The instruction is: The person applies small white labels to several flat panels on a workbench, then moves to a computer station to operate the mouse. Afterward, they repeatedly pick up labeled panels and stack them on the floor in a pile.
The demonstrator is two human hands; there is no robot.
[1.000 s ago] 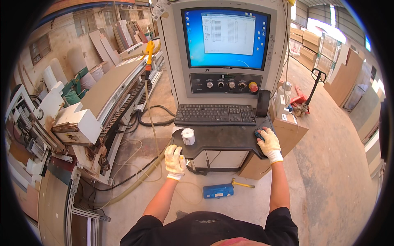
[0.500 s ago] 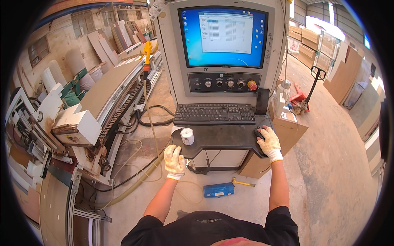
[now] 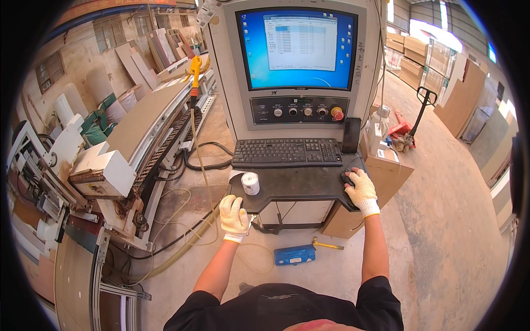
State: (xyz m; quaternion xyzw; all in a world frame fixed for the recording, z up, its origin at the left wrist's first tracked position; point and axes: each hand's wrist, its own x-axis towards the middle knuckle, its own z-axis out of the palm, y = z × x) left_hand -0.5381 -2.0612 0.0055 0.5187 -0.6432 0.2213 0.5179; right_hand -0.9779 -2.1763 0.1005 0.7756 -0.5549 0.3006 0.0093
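My right hand (image 3: pixel 362 192), in a white knit glove with bare fingertips, is closed over a black computer mouse (image 3: pixel 346 179) at the right end of a black shelf (image 3: pixel 287 182). The glove covers part of the mouse. My left hand (image 3: pixel 234 216), gloved alike, has its fingers curled round the shelf's left front corner. Just beyond it stands a white roll of labels or paper (image 3: pixel 250 184). A black keyboard (image 3: pixel 287 153) lies along the back of the shelf. Above, a monitor (image 3: pixel 298 49) shows a file-list window on a blue desktop.
Below the monitor is a panel of knobs with a red button (image 3: pixel 337 113). A phone (image 3: pixel 350 135) leans upright beside the keyboard. On the floor lie a blue case (image 3: pixel 295 255) and a yellow-handled hammer (image 3: pixel 328 244). A long machine (image 3: pixel 149 116) stands left; a pallet jack (image 3: pixel 406 129) stands right.
The view has shifted very slightly. Both hands keep their places, and the window on the monitor looks the same.
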